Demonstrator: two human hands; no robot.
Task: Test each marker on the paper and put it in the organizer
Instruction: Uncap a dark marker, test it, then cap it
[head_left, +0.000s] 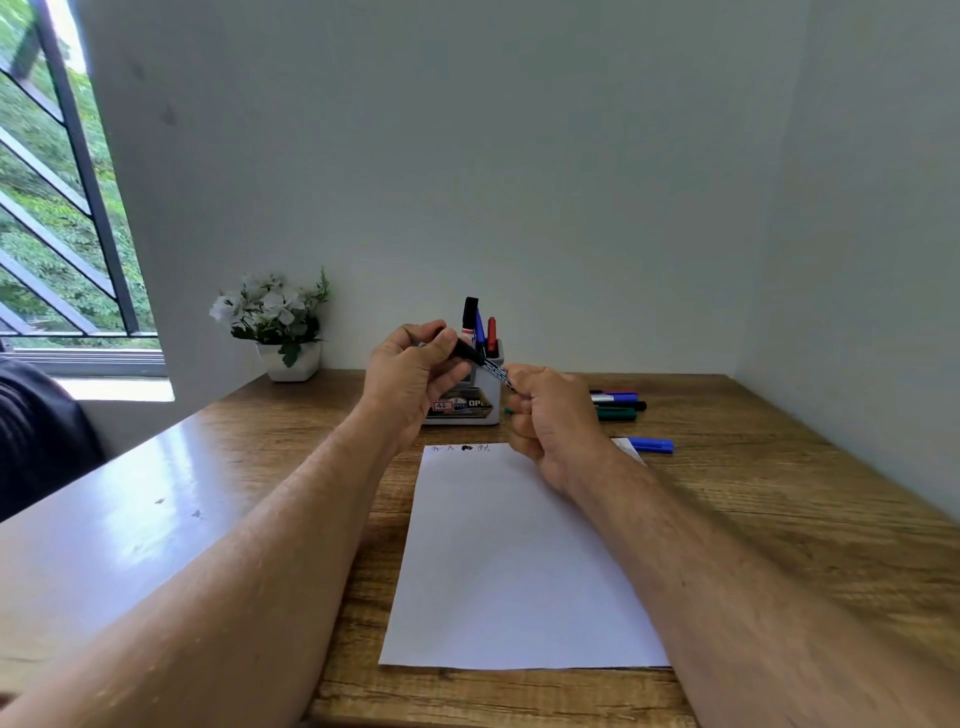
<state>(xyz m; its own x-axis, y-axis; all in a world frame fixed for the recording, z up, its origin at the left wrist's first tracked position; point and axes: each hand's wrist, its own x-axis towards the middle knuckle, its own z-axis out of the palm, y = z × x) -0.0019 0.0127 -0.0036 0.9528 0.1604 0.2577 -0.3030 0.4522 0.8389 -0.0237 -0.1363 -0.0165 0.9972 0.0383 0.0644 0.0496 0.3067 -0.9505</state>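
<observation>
Now: left hand (410, 374) grip pinches black cap, right hand (550, 415) grip holds slim printed marker (496, 371).

You get soft daylight from the window (57, 208) at left, glare on the desk (130, 493), and wide-angle bending at the edges.

A wooden table (753, 519) carries white paper (509, 561), a grey organizer (475, 402), loose markers (618, 405) and potted flowers (283, 327).
</observation>
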